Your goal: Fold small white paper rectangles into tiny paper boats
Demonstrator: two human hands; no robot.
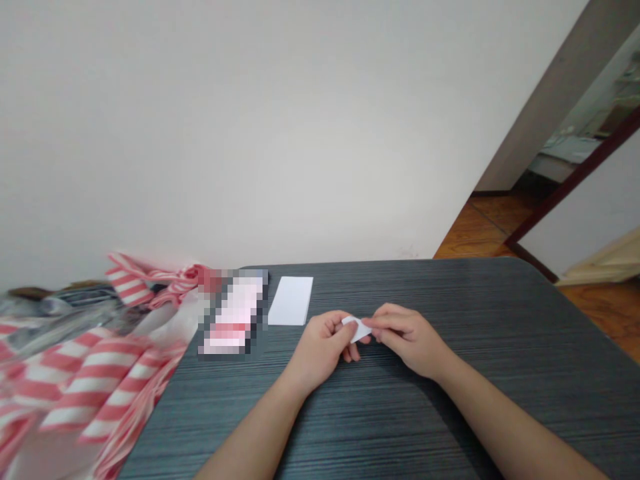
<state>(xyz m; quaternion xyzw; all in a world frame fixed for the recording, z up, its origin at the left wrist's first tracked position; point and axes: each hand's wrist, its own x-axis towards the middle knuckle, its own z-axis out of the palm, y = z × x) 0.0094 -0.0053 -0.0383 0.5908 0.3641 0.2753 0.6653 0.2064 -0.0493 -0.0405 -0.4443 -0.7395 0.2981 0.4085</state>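
Observation:
A small white piece of folded paper (357,329) is held between my two hands, just above the dark table. My left hand (327,343) is closed on its left part, with the thumb lying on top. The fingertips of my right hand (407,337) pinch the paper's right corner. Behind and left of my hands lies a flat white stack of paper (291,301), which neither hand touches. Part of the folded paper is hidden by my fingers.
The dark wood-grain table (450,293) stands against a pale wall (310,133). A pixelated, phone-like object (234,313) lies at the table's left edge. Red-and-white striped cloth (100,373) is heaped to the left. Wooden floor (475,227) shows at the right.

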